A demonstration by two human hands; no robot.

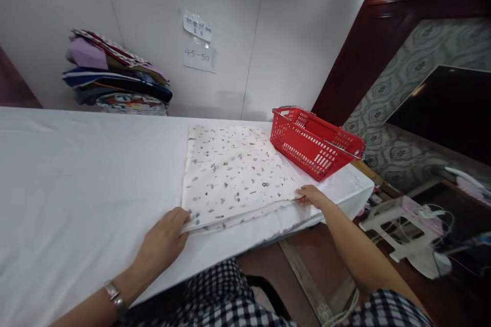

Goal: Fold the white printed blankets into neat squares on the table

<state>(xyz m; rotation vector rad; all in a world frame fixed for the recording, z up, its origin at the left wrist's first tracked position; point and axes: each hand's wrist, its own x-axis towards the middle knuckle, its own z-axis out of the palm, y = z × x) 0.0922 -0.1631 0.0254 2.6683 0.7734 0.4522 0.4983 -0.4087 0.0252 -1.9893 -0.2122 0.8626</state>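
Observation:
A white cloth with small printed motifs lies folded into a rough square on the table. Its near edge shows more than one layer. At its near left corner, my left hand pinches the fabric between thumb and fingers. My right hand grips the near right corner in the same way, with the thumb on top. Both corners are close to the table's front edge. What lies beneath the cloth is hidden.
The white-covered table stands against a pale wall. A red shopping basket sits at its right end, just beyond the cloth. Behind the table rises a pile of folded clothes. A white plastic stool stands on the floor to the right.

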